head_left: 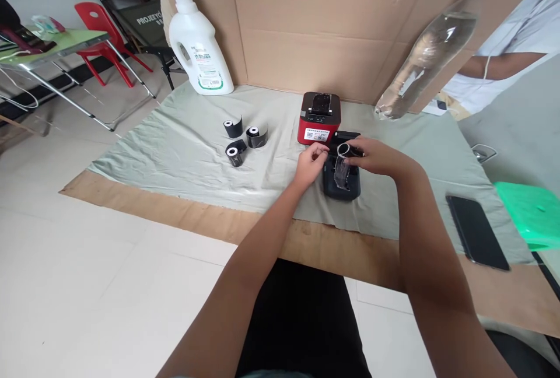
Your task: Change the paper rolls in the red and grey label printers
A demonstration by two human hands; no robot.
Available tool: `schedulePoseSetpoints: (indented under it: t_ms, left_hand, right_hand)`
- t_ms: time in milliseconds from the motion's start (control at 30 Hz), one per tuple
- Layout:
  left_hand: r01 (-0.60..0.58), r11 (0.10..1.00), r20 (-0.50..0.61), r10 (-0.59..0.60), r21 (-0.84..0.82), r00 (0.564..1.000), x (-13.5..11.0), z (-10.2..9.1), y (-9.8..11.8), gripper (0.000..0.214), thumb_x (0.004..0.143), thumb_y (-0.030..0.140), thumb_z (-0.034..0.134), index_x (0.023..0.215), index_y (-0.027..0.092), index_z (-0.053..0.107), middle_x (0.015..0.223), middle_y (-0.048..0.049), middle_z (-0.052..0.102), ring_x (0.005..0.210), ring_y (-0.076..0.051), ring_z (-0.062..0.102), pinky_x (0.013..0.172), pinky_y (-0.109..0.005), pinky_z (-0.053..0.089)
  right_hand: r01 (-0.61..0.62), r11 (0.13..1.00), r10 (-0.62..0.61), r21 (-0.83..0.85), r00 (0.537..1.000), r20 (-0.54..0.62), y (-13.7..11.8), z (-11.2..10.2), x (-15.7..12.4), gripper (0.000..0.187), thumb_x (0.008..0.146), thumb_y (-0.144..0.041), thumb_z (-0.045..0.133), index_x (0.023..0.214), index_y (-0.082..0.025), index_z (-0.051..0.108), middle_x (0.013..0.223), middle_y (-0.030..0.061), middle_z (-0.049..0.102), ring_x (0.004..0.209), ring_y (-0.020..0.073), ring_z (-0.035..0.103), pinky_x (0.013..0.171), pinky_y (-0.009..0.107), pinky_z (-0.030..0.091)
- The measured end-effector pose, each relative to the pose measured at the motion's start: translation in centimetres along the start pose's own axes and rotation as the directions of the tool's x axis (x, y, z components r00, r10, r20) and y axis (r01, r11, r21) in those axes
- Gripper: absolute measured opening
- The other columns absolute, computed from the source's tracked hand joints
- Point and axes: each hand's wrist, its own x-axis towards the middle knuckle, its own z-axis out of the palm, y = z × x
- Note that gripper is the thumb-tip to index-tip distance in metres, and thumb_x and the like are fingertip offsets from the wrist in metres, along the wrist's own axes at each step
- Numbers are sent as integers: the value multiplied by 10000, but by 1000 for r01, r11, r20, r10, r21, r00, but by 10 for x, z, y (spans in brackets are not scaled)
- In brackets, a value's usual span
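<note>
My right hand [375,156] grips a black paper roll [343,149] with a pale core, tilted over a small dark printer [340,188] whose lid stands open at the back. A loose strip hangs from that roll down onto the printer's front. Close by the printer's left side, my left hand [311,163] is closed with thumb and fingertips together; what they pinch, if anything, is too small to make out. Directly behind is a red and black receipt printer [320,118]. Three more black rolls, [233,128] among them, lie to the left on the cloth.
A white detergent bottle [199,45] stands at the back left against a cardboard panel [315,45]. At the back right leans a large water bottle [431,51]. A phone [476,231] lies near the right front edge, and a green stool [531,212] is beyond. Another person's arm [503,66] shows at right.
</note>
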Motion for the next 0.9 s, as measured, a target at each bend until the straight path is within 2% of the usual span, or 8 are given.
schedulePoseSetpoints:
  t_ms: [100,200,267,400,533,700,800,900]
  left_hand:
    - [21,1000,-1,-21,17,1000,0,0,2,95,871,120,593,859,188,659,653,52,536,648,-114,504,683,-240,422]
    - [26,999,9,-26,22,1000,0,0,3,101,874,114,590,859,186,659,661,48,549,656,-115,513,678,-236,423]
    - [24,999,15,-24,26,1000,0,0,3,95,881,119,593,857,186,656,664,49,549,649,-111,511,673,-234,417]
    - [25,999,20,-25,43,999,0,0,1,75,888,139,603,863,185,658,676,50,547,651,-105,517,678,-230,419]
    - [13,999,27,-14,47,1000,1,0,-2,65,894,157,600,876,182,657,690,45,556,658,-107,528,688,-231,431]
    - [-14,998,37,12,68,999,0,-1,-5,65,898,167,602,876,187,660,694,43,561,657,-109,531,681,-232,429]
    - [-25,997,42,22,75,999,-1,-1,-5,80,897,156,596,876,188,666,693,41,567,658,-111,531,677,-232,428]
    - [-26,996,50,22,82,999,-1,-1,-4,90,896,148,594,876,186,673,699,41,571,656,-109,530,673,-232,422]
  right_hand:
    - [-117,992,117,-44,993,0,6,1,0,336,865,-352,630,1176,-226,629,1145,101,725,1040,324,659,863,404,490]
    - [-224,968,223,-111,975,-15,12,7,1,465,851,-328,660,1280,-194,535,1069,113,730,909,309,666,746,375,477]
    - [-190,965,188,-179,982,-30,15,14,5,407,853,-287,647,1236,-185,550,1065,122,720,911,304,662,744,372,469]
    - [-55,948,36,-313,997,-67,17,25,13,238,845,-250,629,1064,-169,677,1094,158,704,1064,341,636,872,413,479]
    - [-28,949,-22,-315,988,-155,16,26,14,288,845,-263,632,1094,-167,742,1111,156,722,1101,356,624,925,449,477]
    - [-74,973,51,-218,992,-112,11,28,12,235,851,-206,612,1054,-184,727,1077,104,751,1011,291,671,849,382,485]
    - [-112,943,76,-314,989,-127,7,39,14,214,820,-180,651,1026,-181,711,1105,127,724,1039,306,654,799,365,468]
    - [-201,898,143,-392,975,-171,2,49,14,227,802,-172,671,1024,-200,712,1135,142,690,1016,310,643,727,349,445]
